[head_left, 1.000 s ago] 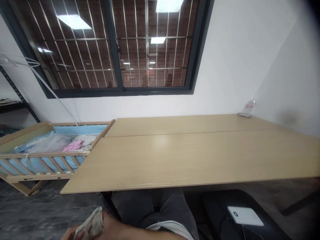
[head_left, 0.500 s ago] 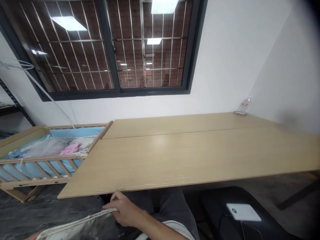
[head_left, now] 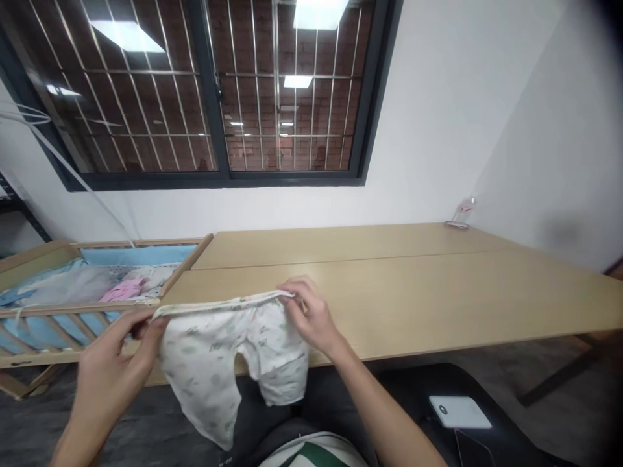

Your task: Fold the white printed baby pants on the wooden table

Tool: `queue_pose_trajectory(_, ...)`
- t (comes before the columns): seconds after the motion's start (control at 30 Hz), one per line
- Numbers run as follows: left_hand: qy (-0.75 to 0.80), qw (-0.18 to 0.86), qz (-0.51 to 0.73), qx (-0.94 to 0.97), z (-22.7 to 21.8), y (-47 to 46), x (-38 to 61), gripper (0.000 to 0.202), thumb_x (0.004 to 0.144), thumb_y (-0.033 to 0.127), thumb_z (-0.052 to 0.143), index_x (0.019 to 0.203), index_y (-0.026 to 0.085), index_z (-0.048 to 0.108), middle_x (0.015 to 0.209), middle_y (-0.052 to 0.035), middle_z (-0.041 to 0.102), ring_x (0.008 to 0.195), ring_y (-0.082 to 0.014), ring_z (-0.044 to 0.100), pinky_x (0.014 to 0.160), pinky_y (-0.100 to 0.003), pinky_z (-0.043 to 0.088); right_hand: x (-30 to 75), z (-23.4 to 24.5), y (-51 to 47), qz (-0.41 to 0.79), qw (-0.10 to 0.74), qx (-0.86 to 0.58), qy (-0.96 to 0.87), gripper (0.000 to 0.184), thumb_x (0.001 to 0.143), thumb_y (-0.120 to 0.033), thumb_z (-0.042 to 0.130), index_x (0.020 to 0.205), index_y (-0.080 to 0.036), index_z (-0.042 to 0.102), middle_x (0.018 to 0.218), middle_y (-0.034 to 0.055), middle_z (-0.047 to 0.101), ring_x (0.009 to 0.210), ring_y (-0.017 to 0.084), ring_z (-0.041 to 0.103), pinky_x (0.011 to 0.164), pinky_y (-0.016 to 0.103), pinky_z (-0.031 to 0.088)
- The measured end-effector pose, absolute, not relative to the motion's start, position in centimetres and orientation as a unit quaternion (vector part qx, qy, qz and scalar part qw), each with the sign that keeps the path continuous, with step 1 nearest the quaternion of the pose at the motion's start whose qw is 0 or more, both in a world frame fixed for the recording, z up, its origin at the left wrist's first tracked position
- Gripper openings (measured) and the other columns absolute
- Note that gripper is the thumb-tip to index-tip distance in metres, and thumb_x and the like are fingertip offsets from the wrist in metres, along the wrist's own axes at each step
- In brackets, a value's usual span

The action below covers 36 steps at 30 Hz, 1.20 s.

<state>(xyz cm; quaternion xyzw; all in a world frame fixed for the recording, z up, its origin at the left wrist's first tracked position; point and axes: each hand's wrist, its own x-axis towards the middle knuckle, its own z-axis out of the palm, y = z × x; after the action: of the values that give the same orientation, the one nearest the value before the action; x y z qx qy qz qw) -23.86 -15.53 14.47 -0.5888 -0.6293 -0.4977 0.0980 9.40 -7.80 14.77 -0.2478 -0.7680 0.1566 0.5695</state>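
Small white shorts (head_left: pixel 209 350) with a faint printed pattern hang stretched between my two hands, waistband up and both legs dangling. My left hand (head_left: pixel 114 357) pinches the left end of the waistband between thumb and fingers. At the other end, my right hand (head_left: pixel 309 314) grips the waistband's right corner. The shorts hang in front of the near edge of the wooden table (head_left: pixel 389 292), partly covering it, with the leg hems over my lap.
A wooden crib (head_left: pixel 63 318) with blue lining and a pink cloth (head_left: pixel 125 290) inside stands left of the table. A clear bottle (head_left: pixel 464 211) is at the table's far right corner. On a black seat (head_left: pixel 413 389) at right lies a white phone (head_left: pixel 460 412).
Both hands have come up from below the table edge, lifting the shorts into full view. The cloth, bunched low at left before, is now spread out between my hands.
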Motion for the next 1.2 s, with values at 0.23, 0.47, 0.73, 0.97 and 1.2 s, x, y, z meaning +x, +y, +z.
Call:
queue_pose_trajectory(0.23, -0.596, -0.078, -0.403, -0.690, 13.6, -3.5, -16.9, 0.038, 0.097, 0.053, 0.046, 0.107, 0.021, 0.065, 0.102, -0.0051, 0.074, 0.085, -0.0207, 0.067, 0.073, -0.028, 0.049, 14.7, 11.5, 0.5, 0.122, 0.553, -0.360, -0.741, 0.022, 0.100, -0.026, 0.053, 0.117, -0.022, 0.066, 0.115, 0.0096, 0.064, 0.105, 0.022, 0.062, 0.090, 0.036, 0.053)
queue_pose_trajectory(0.47, -0.681, -0.095, -0.223, -0.691, 6.8, 4.1, -13.6, 0.028, 0.100, 0.036, 0.042, 0.102, 0.020, 0.065, 0.102, -0.0117, 0.076, 0.096, -0.0258, 0.070, 0.073, -0.030, 0.046, 17.3, 4.3, 7.4, 0.141, 0.404, -0.499, -0.753, 0.029, 0.094, -0.019, 0.050, 0.122, -0.018, 0.058, 0.109, 0.0083, 0.068, 0.102, 0.021, 0.062, 0.091, 0.035, 0.049)
queue_pose_trajectory(0.73, -0.698, -0.020, -0.158, -0.699, 3.6, 4.0, -11.7, 0.037, 0.099, 0.031, 0.042, 0.128, 0.015, 0.058, 0.134, -0.0207, 0.063, 0.123, -0.0327, 0.060, 0.097, -0.043, 0.045, 16.8, 2.4, 7.3, 0.084, 0.317, -0.547, -0.770, 0.031, 0.092, -0.015, 0.053, 0.123, -0.015, 0.058, 0.121, 0.0139, 0.063, 0.112, 0.024, 0.060, 0.099, 0.035, 0.044)
queue_pose_trajectory(0.97, -0.622, -0.002, -0.112, -0.775, 0.9, 1.4, -9.8, 0.057, 0.103, 0.046, 0.030, 0.146, 0.013, 0.046, 0.158, -0.0167, 0.043, 0.147, -0.0295, 0.038, 0.116, -0.041, 0.034, 16.4, 2.6, 4.4, 0.001, 0.195, -0.492, -0.849, 0.029, 0.095, -0.012, 0.045, 0.112, -0.019, 0.068, 0.119, 0.0116, 0.069, 0.115, 0.023, 0.062, 0.102, 0.032, 0.042)
queue_pose_trajectory(1.2, -0.630, -0.025, -0.071, -0.773, -0.2, 3.8, -9.5, 0.069, 0.101, 0.053, 0.022, 0.153, 0.010, 0.038, 0.163, -0.0187, 0.032, 0.152, -0.0339, 0.029, 0.119, -0.050, 0.028, 16.8, 1.1, 6.7, 0.011, 0.169, -0.494, -0.853, 0.036, 0.101, -0.017, 0.039, 0.127, -0.018, 0.063, 0.144, 0.0123, 0.059, 0.140, 0.021, 0.048, 0.114, 0.034, 0.037)
